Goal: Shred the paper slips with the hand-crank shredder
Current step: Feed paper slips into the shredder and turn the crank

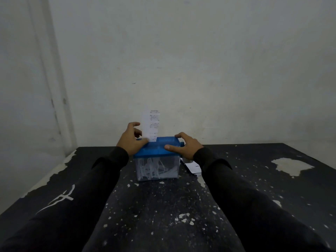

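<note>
While the blue-lidded shredder [157, 157] sits near the middle of the dark, paint-chipped bench [254, 188], a paper slip [151, 125] stands upright in its slot, only its lower edge swallowed. The left hand [131, 140] rests at the lid's left end with its thumb beside the foot of the slip and its fingers loosely spread behind it, not plainly pinching anything; the right hand [185, 146] lies over the lid's right end, thumb on top and fingers curled toward the crank side, the crank itself hidden. Such a small plastic box looks light and likely to skid, so pressing down on the lid should steady it. Thin and floppy, the slip is best guided by its edges. White strips [154, 169] fill the clear bin, and more slips [193, 167] lie just right of it. Print on the slip is too small to read.
</note>
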